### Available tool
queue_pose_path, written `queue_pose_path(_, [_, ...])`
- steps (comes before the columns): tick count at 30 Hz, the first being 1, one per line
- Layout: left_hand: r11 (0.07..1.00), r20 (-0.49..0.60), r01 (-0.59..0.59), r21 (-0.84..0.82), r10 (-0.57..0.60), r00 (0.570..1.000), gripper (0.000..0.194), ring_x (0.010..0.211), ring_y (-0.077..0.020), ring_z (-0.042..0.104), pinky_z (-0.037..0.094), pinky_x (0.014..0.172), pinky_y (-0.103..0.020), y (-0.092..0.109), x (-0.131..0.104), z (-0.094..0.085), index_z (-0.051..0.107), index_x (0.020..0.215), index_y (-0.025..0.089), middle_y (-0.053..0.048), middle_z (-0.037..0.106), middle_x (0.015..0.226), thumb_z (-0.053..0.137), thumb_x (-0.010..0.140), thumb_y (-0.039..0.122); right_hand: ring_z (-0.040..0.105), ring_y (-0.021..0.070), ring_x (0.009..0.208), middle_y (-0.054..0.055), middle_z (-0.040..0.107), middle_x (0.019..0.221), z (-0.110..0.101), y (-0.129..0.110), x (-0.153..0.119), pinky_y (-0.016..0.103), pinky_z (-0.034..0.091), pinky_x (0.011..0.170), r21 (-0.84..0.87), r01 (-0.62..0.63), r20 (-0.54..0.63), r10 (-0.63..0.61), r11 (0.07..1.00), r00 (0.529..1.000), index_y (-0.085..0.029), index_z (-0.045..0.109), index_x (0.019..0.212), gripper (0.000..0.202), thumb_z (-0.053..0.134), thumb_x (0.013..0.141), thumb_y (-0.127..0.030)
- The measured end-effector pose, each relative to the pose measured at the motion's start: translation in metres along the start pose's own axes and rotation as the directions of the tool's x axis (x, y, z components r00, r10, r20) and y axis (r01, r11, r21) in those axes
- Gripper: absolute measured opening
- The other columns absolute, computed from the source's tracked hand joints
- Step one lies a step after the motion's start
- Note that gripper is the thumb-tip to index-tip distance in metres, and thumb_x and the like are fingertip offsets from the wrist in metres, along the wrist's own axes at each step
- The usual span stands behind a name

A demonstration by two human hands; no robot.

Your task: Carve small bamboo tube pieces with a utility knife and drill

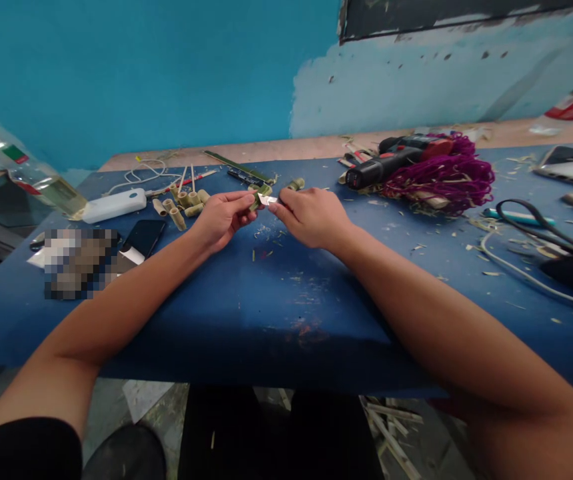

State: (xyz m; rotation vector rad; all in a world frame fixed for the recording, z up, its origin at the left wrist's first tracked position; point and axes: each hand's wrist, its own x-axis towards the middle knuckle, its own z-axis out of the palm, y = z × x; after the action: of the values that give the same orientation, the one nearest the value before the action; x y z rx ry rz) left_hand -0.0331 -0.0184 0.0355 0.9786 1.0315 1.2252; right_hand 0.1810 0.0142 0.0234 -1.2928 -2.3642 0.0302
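Blue tabletop (246, 313) before a turquoise painted wall (166, 73), seen from the worker's head. At centre, the two hands are near each other but apart. Left hand (224, 217): fingers pinched on a short green bamboo piece (258, 198), held above the tabletop. Right hand (314, 213): closed around a knife with a pointed silver blade (267, 199), its handle hidden; the blade lies against the bamboo piece, though exact contact is too small to tell. Below them, pale shavings (269, 232) are scattered. Just beyond the right hand, a pale green bamboo segment (296, 184). Near the left hand, a cluster of short tan bamboo tubes (178, 219), some upright, others lying; farther left, a black smartphone (145, 236) and a white rounded oblong case (114, 205). Right of centre, a black-and-red power drill (384, 165) beside a tangled purple fibre bundle (454, 177).
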Motion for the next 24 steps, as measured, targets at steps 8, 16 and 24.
queue_pose_path(8, [0.999,0.08,-0.041,0.026,0.039,0.996,0.015,0.068,-0.0093,0.067,0.055,0.069,-0.024,0.003,-0.01,0.004,0.088,0.103,0.014,-0.008,0.082,0.091,0.084,0.089,0.013,0.059,0.0289,0.083,0.015,0.066,0.086,-0.025,0.088,0.012,0.043,0.039,0.08,0.119,-0.407,-0.255,0.424,0.906,0.869,-0.026,0.056,0.078,0.053,0.036,0.114,-0.06])
queue_pose_path(16, [0.999,0.113,-0.027,-0.027,0.029,0.993,0.022,0.084,-0.0156,0.08,0.061,0.079,-0.029,-0.005,-0.001,-0.001,0.084,0.102,0.017,-0.005,0.082,0.105,0.085,0.082,0.007,0.045,0.0196,0.067,0.003,0.054,0.069,-0.008,0.003,0.0,0.037,0.026,0.069,0.253,-0.006,-0.053,0.02,0.968,0.998,-0.027,0.042,0.078,0.044,0.042,0.111,-0.055])
queue_pose_path(24, [0.981,0.087,-0.183,0.059,0.177,0.98,0.038,0.09,-0.0139,0.075,0.059,0.084,-0.028,-0.014,0.001,-0.005,0.081,0.101,0.017,-0.002,0.08,0.104,0.098,0.068,0.012,0.041,0.0172,0.064,0.0,0.048,0.067,-0.012,0.005,-0.006,0.035,0.026,0.068,0.314,0.141,0.008,-0.151,0.939,0.989,-0.027,0.037,0.079,0.046,0.039,0.107,-0.064])
